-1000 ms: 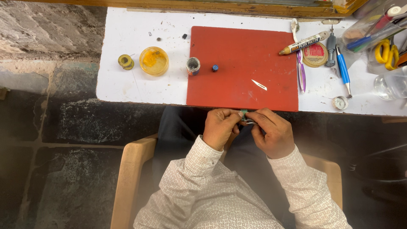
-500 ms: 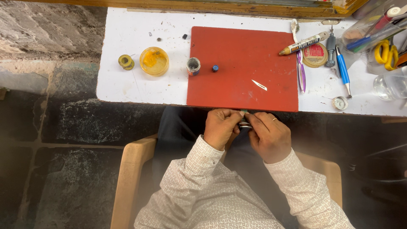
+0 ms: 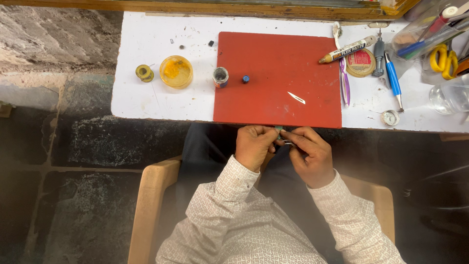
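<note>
Yellow dish (image 3: 176, 71) holds amber residue; small jar (image 3: 220, 77) beside red mat (image 3: 277, 78). Left hand (image 3: 254, 146) and right hand (image 3: 309, 155), fingers curled, together pinch tiny part (image 3: 281, 138) just below mat edge.

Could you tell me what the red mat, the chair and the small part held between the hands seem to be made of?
The red mat looks like matte rubber or silicone: flat, even colour, no glare. The chair appears to be moulded tan plastic, with smooth rounded edges and a slight sheen. The small part, pinched between the left hand and right hand, glints greyish, probably metal, but is too small to be sure.
</note>
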